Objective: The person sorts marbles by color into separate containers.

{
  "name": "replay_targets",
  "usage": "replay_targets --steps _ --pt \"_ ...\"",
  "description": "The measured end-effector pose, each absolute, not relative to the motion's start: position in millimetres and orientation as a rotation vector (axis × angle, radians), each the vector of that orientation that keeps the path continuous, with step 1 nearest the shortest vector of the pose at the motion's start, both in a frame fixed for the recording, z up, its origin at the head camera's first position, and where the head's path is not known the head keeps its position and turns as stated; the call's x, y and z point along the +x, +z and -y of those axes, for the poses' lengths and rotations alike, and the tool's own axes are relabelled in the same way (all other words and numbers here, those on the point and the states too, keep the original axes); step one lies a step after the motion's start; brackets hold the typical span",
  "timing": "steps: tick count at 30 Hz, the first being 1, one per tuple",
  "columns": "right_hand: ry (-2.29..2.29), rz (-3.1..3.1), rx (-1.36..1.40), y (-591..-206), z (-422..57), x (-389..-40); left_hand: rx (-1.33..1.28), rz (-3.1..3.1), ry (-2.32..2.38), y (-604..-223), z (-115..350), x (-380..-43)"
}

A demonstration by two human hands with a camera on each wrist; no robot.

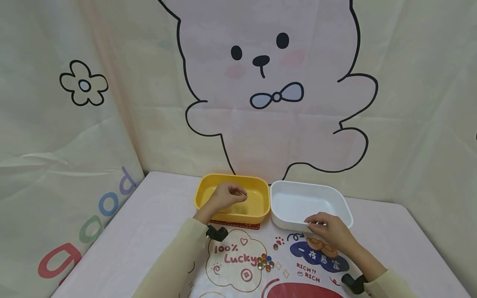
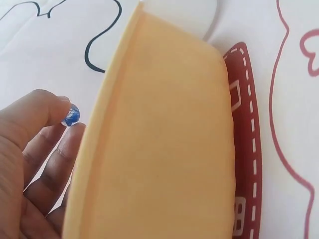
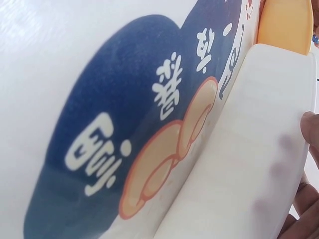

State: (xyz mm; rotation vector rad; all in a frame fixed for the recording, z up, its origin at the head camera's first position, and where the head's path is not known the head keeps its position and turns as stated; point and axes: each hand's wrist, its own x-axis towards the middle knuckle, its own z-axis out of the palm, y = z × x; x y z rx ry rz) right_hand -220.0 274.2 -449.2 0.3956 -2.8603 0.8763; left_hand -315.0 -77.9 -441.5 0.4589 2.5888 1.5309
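My left hand [image 1: 228, 196] is above the yellow bin [image 1: 201, 188], thumb and finger pinching a small clear marble with blue swirls [image 2: 72, 115]. The bin's wall hides part of this hand in the left wrist view. My right hand [image 1: 329, 229] is at the near rim of the white bin [image 1: 337, 194]. In the right wrist view the thumb [image 3: 311, 128] overlaps that rim, with the other fingers on the inner side and their shadows showing through the wall. Several marbles [image 1: 264, 263] lie clustered on the tablecloth, and one brown marble [image 1: 275, 246] lies apart from them.
Both bins stand side by side at the back of the table [image 1: 167, 198]. A red printed patch [image 1: 238, 225] shows under the yellow bin's front edge. Behind them hangs a curtain [image 1: 261, 136] with a bear drawing, and another curtain [image 1: 48, 136] closes off the left side.
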Motion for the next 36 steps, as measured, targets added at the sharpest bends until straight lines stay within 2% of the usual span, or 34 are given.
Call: replay_targets --steps 36 --pt "0.897 2.882 0.37 -447 -272 -219 0.115 -2.538 1.485 -466 77 -341"
